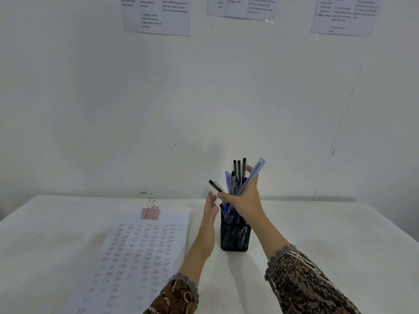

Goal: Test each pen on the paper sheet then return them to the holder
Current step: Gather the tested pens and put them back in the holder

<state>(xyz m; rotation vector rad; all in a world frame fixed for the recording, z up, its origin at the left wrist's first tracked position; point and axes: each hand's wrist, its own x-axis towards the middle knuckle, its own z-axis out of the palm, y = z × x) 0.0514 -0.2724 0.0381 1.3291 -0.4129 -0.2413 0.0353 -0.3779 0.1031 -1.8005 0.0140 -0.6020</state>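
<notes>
A black mesh pen holder (235, 237) stands on the white table, right of centre. My right hand (243, 199) grips a bunch of pens (238, 175) just above the holder, their lower ends inside it. The pens are black-capped and blue-capped; one blue pen (255, 174) slants up to the right, one black pen (215, 186) sticks out left. My left hand (210, 210) hovers with straight fingers just left of the holder, holding nothing. The paper sheet (140, 254), covered in rows of handwritten test marks, lies to the left.
A pink binder clip (150, 210) holds the top edge of the sheet. The table (328, 234) ends against a white wall, where printed notices (156, 14) hang high up. Patterned sleeves cover both forearms.
</notes>
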